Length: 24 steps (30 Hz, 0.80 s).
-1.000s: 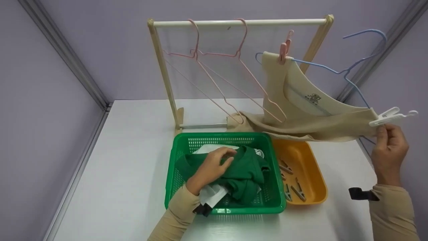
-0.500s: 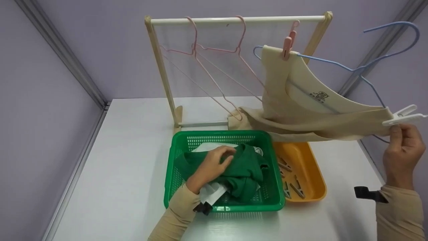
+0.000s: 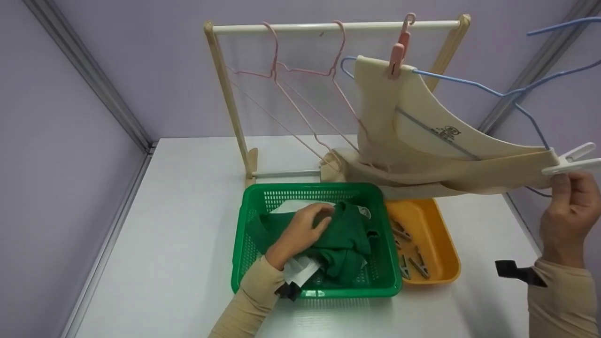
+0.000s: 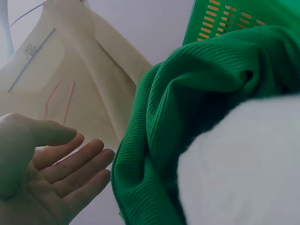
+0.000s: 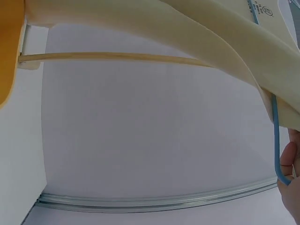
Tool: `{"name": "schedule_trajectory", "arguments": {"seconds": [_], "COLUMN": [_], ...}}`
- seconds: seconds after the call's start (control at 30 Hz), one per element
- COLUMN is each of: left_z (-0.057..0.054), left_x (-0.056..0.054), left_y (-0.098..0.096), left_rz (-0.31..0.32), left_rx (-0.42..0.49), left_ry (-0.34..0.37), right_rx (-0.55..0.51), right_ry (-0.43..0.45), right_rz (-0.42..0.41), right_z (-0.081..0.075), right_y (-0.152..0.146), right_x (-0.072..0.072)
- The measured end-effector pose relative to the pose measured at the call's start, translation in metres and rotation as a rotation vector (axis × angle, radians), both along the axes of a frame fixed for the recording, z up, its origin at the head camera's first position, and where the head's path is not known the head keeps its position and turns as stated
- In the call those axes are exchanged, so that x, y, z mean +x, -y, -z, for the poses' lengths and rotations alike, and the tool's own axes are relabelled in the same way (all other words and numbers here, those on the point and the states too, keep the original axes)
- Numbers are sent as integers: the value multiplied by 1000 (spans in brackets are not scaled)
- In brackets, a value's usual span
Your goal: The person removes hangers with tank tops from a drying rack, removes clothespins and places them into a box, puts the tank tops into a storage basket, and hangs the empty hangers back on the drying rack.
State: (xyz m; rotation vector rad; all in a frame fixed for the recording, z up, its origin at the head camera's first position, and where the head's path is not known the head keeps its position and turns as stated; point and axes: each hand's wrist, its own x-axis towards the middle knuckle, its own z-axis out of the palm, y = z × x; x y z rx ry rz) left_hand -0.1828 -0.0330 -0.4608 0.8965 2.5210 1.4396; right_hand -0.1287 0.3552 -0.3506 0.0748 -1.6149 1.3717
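Observation:
My right hand (image 3: 570,213) pinches the right lower end of a blue clothes hanger (image 3: 462,83), whose bend (image 5: 277,159) reaches my fingertips in the right wrist view. A beige tank top (image 3: 380,117) drapes from this hanger. One shoulder is fastened by a pink clip (image 3: 396,58), the other by a white clip (image 3: 570,164) just above my fingers. The hanger's hook runs partly out of the head view. My left hand (image 3: 303,230) stays over a green ribbed garment (image 3: 345,244) in the green basket (image 3: 350,294); its fingers are relaxed and hold nothing.
A wooden rack with a white bar (image 3: 399,26) stands behind, bearing a pink hanger (image 3: 276,49) and another pink hanger (image 3: 343,42). Right of the basket sits an orange tray (image 3: 443,249) with several clothespins (image 3: 418,266). White cloth (image 3: 300,272) lies in the basket too.
My right hand has moved right, drawing the blue hanger's hook up and right until part of it leaves the head view. The pink-clipped shoulder has risen. My left hand has hardly moved.

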Motion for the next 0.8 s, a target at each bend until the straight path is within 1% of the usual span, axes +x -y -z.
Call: {"name": "schedule_trajectory", "arguments": {"seconds": [0.2, 0.33, 0.43, 0.47, 0.57, 0.67, 0.8], "left_z": [0, 0, -1, -2, -1, -1, 2], "left_x": [-4, -9, -15, -16, -24, -33, -44], "left_y": [-7, -12, -16, -17, -23, -29, -35], "left_rz": [5, 9, 7, 7, 3, -9, -45], "left_rx": [-13, -28, -54, -60, -84, -89, -84], "left_ry": [7, 17, 15, 17, 23, 42, 45], "right_rx": [77, 43, -6, -1, -1, -1, -53], "right_ry": [-15, -39, -66, -67, -77, -78, -93], "right_rz": [1, -19, -39, -33, -31, -23, -45], "right_z": [0, -5, -9, -9, -10, -12, -14], "right_y": [1, 9, 14, 14, 15, 18, 22], "right_x": [-2, -3, -5, -6, -7, -7, -6]}}
